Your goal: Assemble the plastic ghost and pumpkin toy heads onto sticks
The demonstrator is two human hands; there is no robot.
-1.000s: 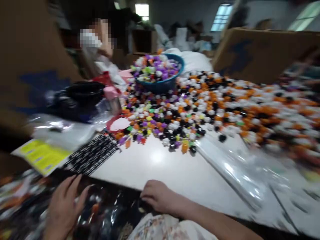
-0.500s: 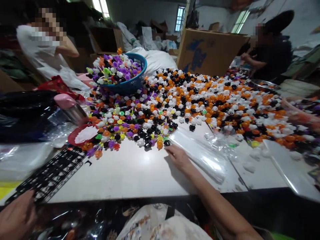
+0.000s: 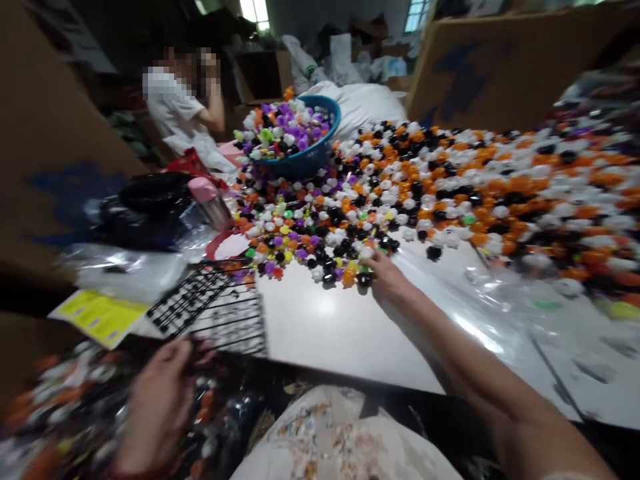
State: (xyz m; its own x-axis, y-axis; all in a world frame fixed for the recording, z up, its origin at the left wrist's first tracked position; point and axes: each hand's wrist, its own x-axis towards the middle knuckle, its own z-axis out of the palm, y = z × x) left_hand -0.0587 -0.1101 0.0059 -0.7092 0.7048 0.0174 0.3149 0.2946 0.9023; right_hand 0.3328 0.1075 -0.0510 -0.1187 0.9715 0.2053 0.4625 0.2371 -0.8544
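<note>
My left hand (image 3: 163, 400) is at the table's near edge, its fingers curled on the near side of a black plastic grid rack (image 3: 220, 310). The rack is blurred and lies over the white tabletop (image 3: 320, 333). My right hand (image 3: 387, 273) reaches to the front of a heap of small plastic novelty pieces (image 3: 310, 247), some shaped like pumpkins and ghosts. Its thumb and fingers are pinched together among white, green and orange pieces; what is between them cannot be made out. A black piece (image 3: 365, 279) lies just below the fingertips.
A blue basket (image 3: 325, 143) full of pieces stands behind. On the left are a red dish (image 3: 215, 250), a pink-lidded bottle (image 3: 213, 203), plastic bags (image 3: 130, 267) and a yellow sheet (image 3: 97, 317). Clear plastic film (image 3: 460, 313) lies right. A person (image 3: 175, 100) is beyond.
The view has turned left, bringing in a bin of pieces below. The black rack now spreads further right over the table. My right hand has moved slightly further into the heap's edge.
</note>
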